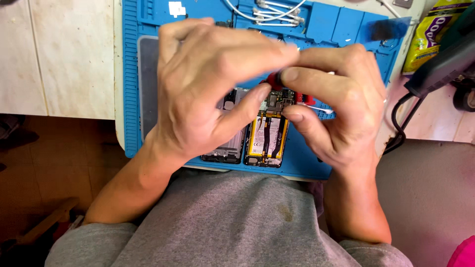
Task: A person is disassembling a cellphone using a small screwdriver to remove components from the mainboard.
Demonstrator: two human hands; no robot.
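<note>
An opened phone (267, 136) with a yellow battery lies on a blue work mat (341, 24), its removed back part (228, 148) beside it on the left. My left hand (208, 89) and my right hand (331, 99) meet above the phone's top end. Together their fingertips pinch a small red and black tool (273, 80), mostly hidden by the fingers. Another red piece (307, 100) shows just under my right hand.
White cotton swabs (274, 15) lie in the mat's upper tray. A dark device with a black cable (440, 64) sits at the right, a yellow packet (433, 29) behind it. The mat overhangs the table's near edge above my grey-clad lap.
</note>
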